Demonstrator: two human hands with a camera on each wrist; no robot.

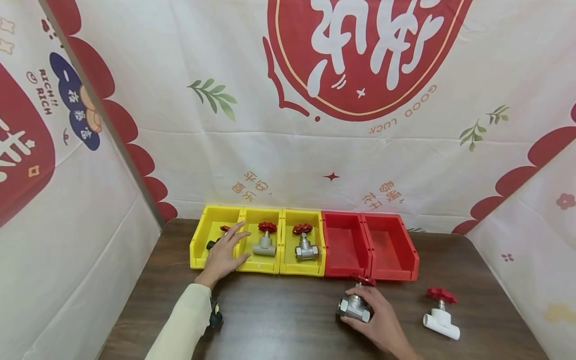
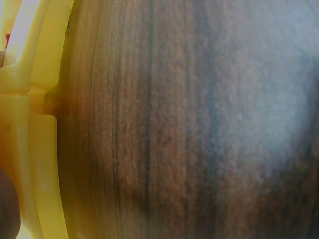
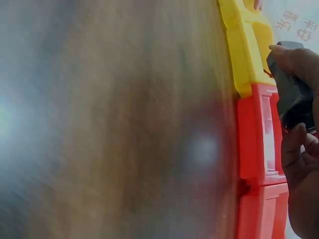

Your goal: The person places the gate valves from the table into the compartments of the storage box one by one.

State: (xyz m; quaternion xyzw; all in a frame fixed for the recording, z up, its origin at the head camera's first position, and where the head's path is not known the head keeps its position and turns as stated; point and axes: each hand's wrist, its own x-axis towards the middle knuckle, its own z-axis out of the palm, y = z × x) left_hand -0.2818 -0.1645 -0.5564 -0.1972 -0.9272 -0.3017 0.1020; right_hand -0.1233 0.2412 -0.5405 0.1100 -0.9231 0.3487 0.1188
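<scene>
5 valves, 5 bins; r hand grips 1 metal valve, l hand spread

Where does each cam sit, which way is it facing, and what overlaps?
Head: on the head, facing forward and down at the table, yellow bins, red bins; left hand, left sleeve and right hand show.
Left wrist: worn there, facing the table, yellow bins at image left; a dark sliver lower left may be the hand.
Right wrist: worn there, facing the table, bins at image right; right hand shows, gripping a metal valve.
Head and right wrist share the right hand, metal valve and both bin colours.
</scene>
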